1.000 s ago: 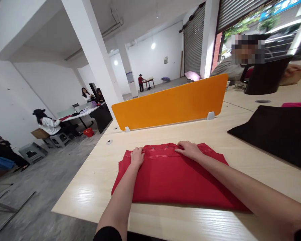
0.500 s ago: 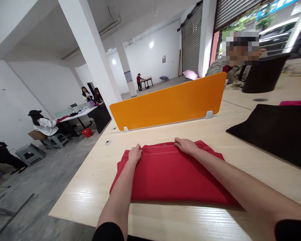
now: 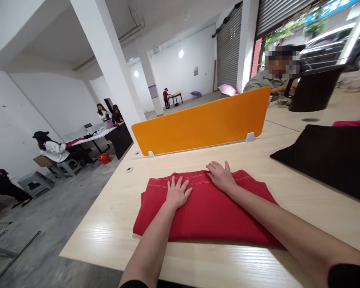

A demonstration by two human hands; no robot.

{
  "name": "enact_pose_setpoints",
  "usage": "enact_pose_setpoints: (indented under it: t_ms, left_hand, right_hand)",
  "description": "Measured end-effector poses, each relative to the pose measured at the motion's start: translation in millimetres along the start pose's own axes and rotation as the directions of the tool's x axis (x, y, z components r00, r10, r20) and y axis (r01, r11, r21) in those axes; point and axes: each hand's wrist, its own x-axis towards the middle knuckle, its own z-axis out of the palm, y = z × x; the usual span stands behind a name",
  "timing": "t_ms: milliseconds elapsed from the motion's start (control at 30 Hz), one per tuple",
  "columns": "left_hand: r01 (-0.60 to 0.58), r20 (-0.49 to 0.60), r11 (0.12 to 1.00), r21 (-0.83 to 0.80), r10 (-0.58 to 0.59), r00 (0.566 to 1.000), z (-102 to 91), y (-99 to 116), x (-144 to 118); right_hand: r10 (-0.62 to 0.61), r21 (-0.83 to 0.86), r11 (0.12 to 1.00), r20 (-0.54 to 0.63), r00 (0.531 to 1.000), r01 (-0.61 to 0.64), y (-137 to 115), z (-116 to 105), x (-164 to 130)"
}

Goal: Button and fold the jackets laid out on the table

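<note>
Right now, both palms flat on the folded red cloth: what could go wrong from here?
1. The red cloth has an uneven lower layer sticking out at its left edge; pressing with the left hand may set that misalignment into the fold.
2. The right hand sits on the far stitched hem; sliding it could drag the top layer and bunch it.
3. The cloth's near edge lies close to the edge of the table; a pull toward the body might tip it off.

2 hands (image 3: 198, 186), 1 red cloth (image 3: 204, 212), 1 blk cloth (image 3: 333, 158)

Red cloth (image 3: 210, 212), orange divider (image 3: 202, 122), blk fabric (image 3: 333, 158)
</note>
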Motion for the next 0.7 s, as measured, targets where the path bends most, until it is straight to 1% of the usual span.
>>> enact_pose_setpoints:
  t_ms: [67, 100, 167, 233, 267, 367, 500, 600, 700]
  left_hand:
    - [0.005, 0.005, 1.0, -0.001, -0.005, 1.0, 4.5, 0.0, -0.6]
    - [0.003, 0.0, 1.0, 0.002, -0.003, 1.0, 5.7, -0.1, -0.6]
    - [0.002, -0.015, 1.0, 0.005, -0.002, 1.0, 6.5, -0.3, -0.3]
    - [0.01, -0.036, 1.0, -0.005, -0.01, 0.999, 5.8, -0.8, -0.5]
    - [0.014, -0.04, 1.0, -0.013, -0.014, 0.999, 4.9, -1.3, -1.2]
    - [0.027, -0.02, 1.0, -0.016, -0.027, 0.999, -0.2, -4.0, -7.3]
    - [0.054, 0.034, 0.998, 0.034, -0.055, 0.998, -11.4, -5.7, -24.7]
    - [0.033, 0.04, 0.999, 0.032, -0.035, 0.999, -14.8, -2.2, -38.3]
    - [0.032, 0.046, 0.999, 0.017, -0.033, 0.998, -9.8, 1.7, -47.0]
  right_hand:
    - [-0.066, 0.046, 0.997, 0.03, 0.997, 0.065, -14.3, -2.3, -5.9]
    - [-0.108, 0.072, 0.992, 0.074, 0.991, 0.102, -21.5, -2.0, -10.1]
    - [-0.175, 0.124, 0.981, 0.215, 0.961, 0.151, -33.2, 1.0, -19.1]
    - [-0.186, 0.156, 0.978, 0.336, 0.923, 0.14, -39.1, 5.6, -26.6]
    - [-0.18, 0.162, 0.979, 0.367, 0.913, 0.128, -39.8, 7.9, -29.1]
    - [-0.181, 0.167, 0.978, 0.37, 0.911, 0.126, -36.6, 12.6, -31.6]
    - [-0.184, 0.179, 0.976, 0.373, 0.909, 0.124, -32.4, 12.6, -27.6]
    - [-0.171, 0.173, 0.979, 0.405, 0.898, 0.109, -36.4, 3.9, -24.9]
    - [-0.145, 0.153, 0.985, 0.444, 0.884, 0.084, -49.2, -11.2, -32.9]
